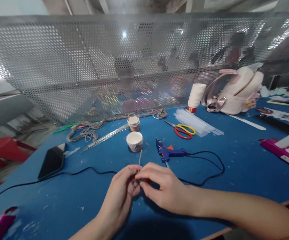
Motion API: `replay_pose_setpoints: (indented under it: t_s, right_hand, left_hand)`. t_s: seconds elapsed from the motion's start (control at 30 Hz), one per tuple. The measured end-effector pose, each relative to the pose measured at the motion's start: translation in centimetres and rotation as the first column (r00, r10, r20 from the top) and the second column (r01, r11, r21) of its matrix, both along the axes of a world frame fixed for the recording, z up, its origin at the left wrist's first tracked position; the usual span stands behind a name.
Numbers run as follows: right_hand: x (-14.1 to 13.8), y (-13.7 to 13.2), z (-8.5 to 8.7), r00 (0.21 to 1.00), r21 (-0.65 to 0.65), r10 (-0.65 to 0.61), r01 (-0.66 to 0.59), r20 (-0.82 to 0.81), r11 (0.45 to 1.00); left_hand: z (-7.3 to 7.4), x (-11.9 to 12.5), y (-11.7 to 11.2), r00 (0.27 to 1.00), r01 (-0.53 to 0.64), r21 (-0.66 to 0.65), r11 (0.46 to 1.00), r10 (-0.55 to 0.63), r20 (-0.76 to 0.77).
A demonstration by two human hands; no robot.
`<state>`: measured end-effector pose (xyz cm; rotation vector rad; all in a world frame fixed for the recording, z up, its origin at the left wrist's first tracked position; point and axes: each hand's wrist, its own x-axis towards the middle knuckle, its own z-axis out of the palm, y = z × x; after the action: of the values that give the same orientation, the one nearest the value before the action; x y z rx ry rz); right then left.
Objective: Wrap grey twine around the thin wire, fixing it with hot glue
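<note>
Craft workshop, glue gun (171,153), scissors (176,127), grey cord (162,114), blue worktable (69,200), perforated metal partition (59,56)

Room on bench (59,206) left of left hand (120,190), near side of black cable (89,167). White tub (134,143) blocks straight ahead; glue gun (171,153) ahead-right; mesh panel (84,70) walls far edge.

I see a greyish cord (140,158) and a blue table (66,208). My feed shows a blue glue gun (166,153) with orange trigger (170,147), and red-and-yellow-handled scissors (176,127).
</note>
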<state>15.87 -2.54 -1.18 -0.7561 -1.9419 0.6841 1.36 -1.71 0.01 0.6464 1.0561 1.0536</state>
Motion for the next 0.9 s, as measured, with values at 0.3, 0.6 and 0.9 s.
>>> replay_pose_setpoints:
  t_s: [0.3, 0.6, 0.9]
  right_hand:
    - [0.8, -0.4, -0.2, 0.816, 0.447, -0.03, -0.285, 0.578, 0.848]
    - [8.6, 5.4, -1.4, 0.496, 0.175, -0.314, 0.306, 0.81, 0.936]
    - [8.7, 5.8, -2.0, 0.704, 0.102, -0.42, 0.447, 0.573, 0.889]
  left_hand:
    - [-1.6, -0.8, 1.0, 0.998, 0.027, -0.123, 0.992, -0.034, -0.057]
    - [-1.5, -1.0, 1.4, 0.988, 0.101, -0.105, 0.989, -0.112, -0.108]
    - [-0.8, -0.7, 0.5, 0.982, 0.049, -0.036, 0.998, -0.055, -0.183]
